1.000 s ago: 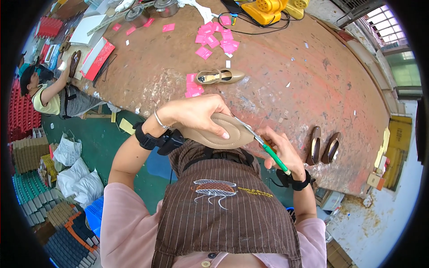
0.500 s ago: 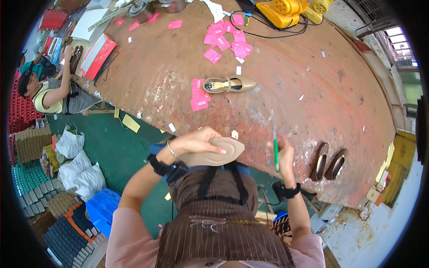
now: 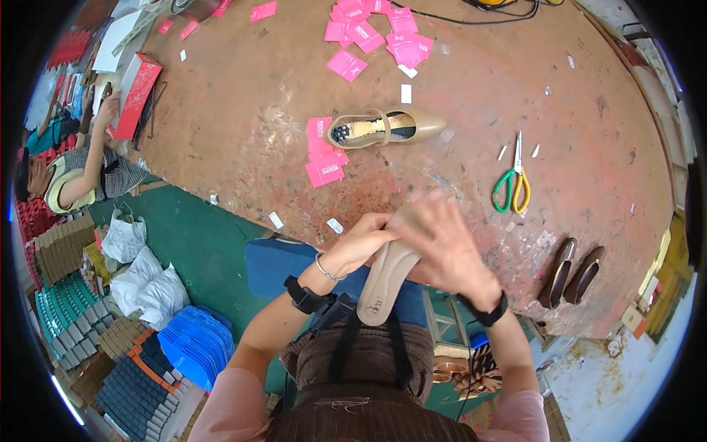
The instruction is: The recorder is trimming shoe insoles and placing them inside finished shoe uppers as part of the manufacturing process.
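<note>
My left hand [image 3: 361,243] is closed on the edge of a beige insole [image 3: 387,283], which hangs over my lap with its heel end toward me. My right hand [image 3: 449,243] is over the insole's far end, smeared by motion, so how its fingers lie is unclear. A tan strapped shoe [image 3: 427,125] lies on its side or sole beyond my hands, with its toe pointing right. Pink cards [image 3: 322,171] sit beside its heel. Scissors [image 3: 518,166] with one green and one yellow handle rest on the table to the right, blades slightly apart and pointing away.
The worn brown table [image 3: 243,140] carries a pile of pink cards [image 3: 364,35] at the back. Two brown shoes [image 3: 560,272] stand near its right edge. At the far left another person [image 3: 74,173] works beside a red box [image 3: 138,92]. White bags [image 3: 155,287] lie on the floor.
My right hand has let go of the scissors, now on the table, and moved left to the insole. The insole has turned, its heel end now toward me. The view has shifted.
</note>
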### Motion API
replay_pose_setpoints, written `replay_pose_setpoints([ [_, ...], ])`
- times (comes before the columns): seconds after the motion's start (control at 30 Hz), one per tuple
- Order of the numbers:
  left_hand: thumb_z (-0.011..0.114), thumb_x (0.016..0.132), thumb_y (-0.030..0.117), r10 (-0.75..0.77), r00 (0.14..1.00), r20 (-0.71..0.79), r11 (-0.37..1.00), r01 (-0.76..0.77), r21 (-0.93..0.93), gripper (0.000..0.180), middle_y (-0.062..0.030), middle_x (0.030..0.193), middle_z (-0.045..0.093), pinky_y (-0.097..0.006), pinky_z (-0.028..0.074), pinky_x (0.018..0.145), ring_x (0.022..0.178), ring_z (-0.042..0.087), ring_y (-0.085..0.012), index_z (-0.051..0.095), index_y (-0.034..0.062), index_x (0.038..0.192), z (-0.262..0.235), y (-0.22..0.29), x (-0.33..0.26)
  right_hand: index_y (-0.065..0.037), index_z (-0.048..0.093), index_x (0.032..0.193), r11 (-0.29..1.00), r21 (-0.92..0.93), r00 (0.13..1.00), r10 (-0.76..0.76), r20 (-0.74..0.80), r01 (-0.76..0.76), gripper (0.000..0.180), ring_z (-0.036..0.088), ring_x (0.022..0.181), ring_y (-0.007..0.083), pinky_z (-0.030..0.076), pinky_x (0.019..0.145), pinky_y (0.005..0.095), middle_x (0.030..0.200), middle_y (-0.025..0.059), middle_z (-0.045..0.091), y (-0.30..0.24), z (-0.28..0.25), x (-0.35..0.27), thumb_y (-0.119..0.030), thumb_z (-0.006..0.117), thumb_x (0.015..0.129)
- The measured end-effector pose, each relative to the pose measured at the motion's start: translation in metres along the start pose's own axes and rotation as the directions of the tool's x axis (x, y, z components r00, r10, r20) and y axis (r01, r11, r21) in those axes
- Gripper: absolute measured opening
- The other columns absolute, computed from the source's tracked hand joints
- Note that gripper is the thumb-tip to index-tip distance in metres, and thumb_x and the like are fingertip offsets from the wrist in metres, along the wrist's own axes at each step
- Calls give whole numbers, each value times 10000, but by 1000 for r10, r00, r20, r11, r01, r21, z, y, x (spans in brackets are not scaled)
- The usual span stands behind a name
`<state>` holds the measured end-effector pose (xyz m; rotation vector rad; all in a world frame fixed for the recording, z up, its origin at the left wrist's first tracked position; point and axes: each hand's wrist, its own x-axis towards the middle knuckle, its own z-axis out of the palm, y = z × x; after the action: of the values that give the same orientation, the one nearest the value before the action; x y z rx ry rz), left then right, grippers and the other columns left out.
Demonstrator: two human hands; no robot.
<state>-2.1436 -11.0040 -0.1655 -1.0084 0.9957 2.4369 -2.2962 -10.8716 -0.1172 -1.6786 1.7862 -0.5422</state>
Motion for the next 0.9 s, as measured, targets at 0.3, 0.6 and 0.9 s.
replay_pose_setpoints([
  [0.3, 683, 803, 196, 879, 463, -116, 39, 172, 984, 288, -191, 1223, 504, -410, 412, 889, 1105, 483, -306, 652, 41, 1044, -25, 46, 24, 31, 545, 1187, 426, 851, 601, 780, -174, -306, 426, 627, 1024, 261, 513, 803, 313, 1147, 177, 613, 34, 17, -52, -40, 586, 769],
  [0.6, 698, 703, 22, 927, 370, 64, -20, -122, 992, 115, -147, 1165, 533, -385, 438, 892, 1074, 522, -308, 663, 17, 812, -68, 34, 64, 87, 420, 1261, -53, 959, 589, 798, -126, 277, 491, 577, 1077, 295, 469, 944, 355, 1172, 200, 558, 91, 7, -82, 1, 464, 779],
  [0.9, 745, 679, 27, 902, 422, 91, -44, -121, 992, 194, -175, 1220, 475, -436, 433, 933, 1160, 469, -373, 631, 31, 837, -55, -88, 31, -20, 573, 1206, 902, 375, 810, 378, -448, -214, 379, 553, 980, 237, 466, 822, 332, 1129, 133, 567, 108, 15, -64, -192, 569, 868],
])
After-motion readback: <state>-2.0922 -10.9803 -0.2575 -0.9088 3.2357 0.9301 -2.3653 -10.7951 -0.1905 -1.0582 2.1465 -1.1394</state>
